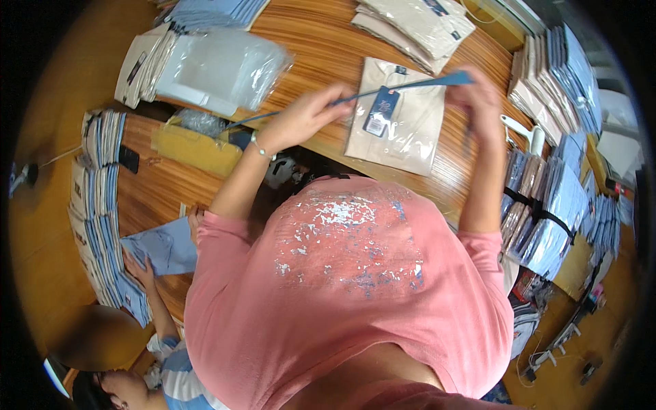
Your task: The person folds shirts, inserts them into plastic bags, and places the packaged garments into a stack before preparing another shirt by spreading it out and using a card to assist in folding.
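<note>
A long, thin blue strip [403,85] stretches between my two hands above a folded beige shirt in a clear bag. My left hand [311,116] is closed around it, and its tail trails off leftward past my wrist. Blurred by motion, my right hand [478,99] is closed at the strip's wider far end. Beneath the strip lies the bagged beige shirt [413,140], flat on the wooden table [321,41], with a navy hang tag [381,113] on its front.
Bagged beige shirts [417,27] lie at the far side. Clear plastic bags [225,68] are stacked on the left, near a yellow box [195,150]. Shirt piles [543,82] and a white-handled roller [526,131] stand right. At lower left, a co-worker handles a blue shirt [164,246].
</note>
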Demonstrator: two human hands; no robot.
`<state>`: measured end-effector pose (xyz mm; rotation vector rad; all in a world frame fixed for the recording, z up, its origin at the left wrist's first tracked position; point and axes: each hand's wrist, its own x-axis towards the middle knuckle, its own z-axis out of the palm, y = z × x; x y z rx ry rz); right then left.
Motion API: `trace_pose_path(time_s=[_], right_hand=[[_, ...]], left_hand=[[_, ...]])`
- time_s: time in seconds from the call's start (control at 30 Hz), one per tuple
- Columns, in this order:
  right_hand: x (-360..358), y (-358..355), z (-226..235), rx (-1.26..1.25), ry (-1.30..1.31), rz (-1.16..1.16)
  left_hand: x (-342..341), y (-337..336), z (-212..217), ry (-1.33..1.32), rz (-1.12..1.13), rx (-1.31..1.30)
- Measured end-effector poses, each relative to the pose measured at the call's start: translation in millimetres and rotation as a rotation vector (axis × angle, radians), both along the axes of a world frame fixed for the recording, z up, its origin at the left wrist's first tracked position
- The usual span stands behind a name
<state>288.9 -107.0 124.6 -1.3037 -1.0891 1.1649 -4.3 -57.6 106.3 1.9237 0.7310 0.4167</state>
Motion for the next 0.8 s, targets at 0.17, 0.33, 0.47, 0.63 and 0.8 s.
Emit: trace_pose_path(time_s=[0.17,0.33,0.47,0.63,0.8], right_hand=[[151.1,-66.7,10.6,0.254,0.252,-0.31],[167.4,-75.5,-28.2,-0.101,0.233,-0.429],[134.9,10.6,-111.7,-0.27,0.17,-0.294],[153.3,9.6,-198.5,-0.368,-0.922,-0.419],[138.1,3.3,-191.3,-0.447,-0.817,-0.107]], left_hand=[[-66.2,56.8,-96.3,0.326,0.022,-0.309],[28.4,135.6,-24.4,-0.112,0.243,-0.188],[46.5,226.3,-151.0,-0.014,0.494,0.206],[73.3,172.7,-170.4,0.583,0.386,0.543],[17.4,132.3,-126.2,0.973,0.177,0.422]])
